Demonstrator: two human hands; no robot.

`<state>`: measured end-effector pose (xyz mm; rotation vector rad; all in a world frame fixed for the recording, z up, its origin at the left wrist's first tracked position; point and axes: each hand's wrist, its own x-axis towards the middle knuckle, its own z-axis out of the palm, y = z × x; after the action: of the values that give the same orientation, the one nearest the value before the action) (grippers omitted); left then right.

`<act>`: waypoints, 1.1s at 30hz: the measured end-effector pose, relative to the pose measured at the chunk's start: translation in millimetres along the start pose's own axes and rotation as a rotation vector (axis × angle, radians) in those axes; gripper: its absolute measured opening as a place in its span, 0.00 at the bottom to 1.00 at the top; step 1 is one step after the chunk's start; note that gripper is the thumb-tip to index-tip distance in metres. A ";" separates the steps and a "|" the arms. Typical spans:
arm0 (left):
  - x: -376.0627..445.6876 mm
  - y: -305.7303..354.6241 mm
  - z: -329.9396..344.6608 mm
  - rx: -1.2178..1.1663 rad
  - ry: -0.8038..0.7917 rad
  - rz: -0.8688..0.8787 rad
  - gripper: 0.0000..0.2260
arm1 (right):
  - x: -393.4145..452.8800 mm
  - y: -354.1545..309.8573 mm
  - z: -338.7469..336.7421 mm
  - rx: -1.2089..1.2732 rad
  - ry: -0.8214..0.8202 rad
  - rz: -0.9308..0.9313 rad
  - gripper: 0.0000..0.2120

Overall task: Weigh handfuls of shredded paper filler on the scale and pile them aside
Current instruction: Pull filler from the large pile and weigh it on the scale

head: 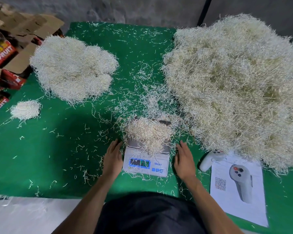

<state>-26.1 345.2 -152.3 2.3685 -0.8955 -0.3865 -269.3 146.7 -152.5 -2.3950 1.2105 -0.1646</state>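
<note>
A small white scale [146, 163] with a lit blue display sits on the green mat near me. A handful of shredded paper [148, 132] lies heaped on its platform and hangs over the front. My left hand [112, 158] rests flat on the mat just left of the scale, fingers straight. My right hand [184, 160] lies flat just right of it. Neither hand holds anything. A very large heap of shredded paper [235, 85] fills the right side. A medium pile [73, 68] lies at the far left, with a small clump [25, 109] below it.
The green mat [57, 149] is strewn with loose shreds. A white handheld device [210, 159] and a printed sheet [237, 188] lie right of the scale. Cardboard fruit boxes [5, 53] stand off the mat's left edge. A white surface [24, 215] borders the near edge.
</note>
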 end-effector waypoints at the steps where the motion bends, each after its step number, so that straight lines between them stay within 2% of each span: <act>1: -0.4 2.6 0.2 -0.015 0.011 -0.012 0.20 | 0.3 0.2 0.3 -0.004 0.000 0.001 0.25; 29: -5.7 9.0 -2.7 -0.009 0.021 -0.004 0.19 | 2.9 -4.7 -5.7 0.197 -0.003 0.050 0.22; 31: -1.6 11.8 -8.2 -0.081 0.013 -0.044 0.18 | 5.7 -14.8 -15.4 0.357 0.038 0.117 0.21; 33: 5.1 20.2 -19.0 -0.219 0.024 -0.127 0.18 | 9.5 -27.1 -30.3 0.410 0.177 0.086 0.23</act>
<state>-24.1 337.2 -125.3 2.2281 -0.6580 -0.4793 -252.7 142.9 -114.4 -2.0013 1.2173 -0.5519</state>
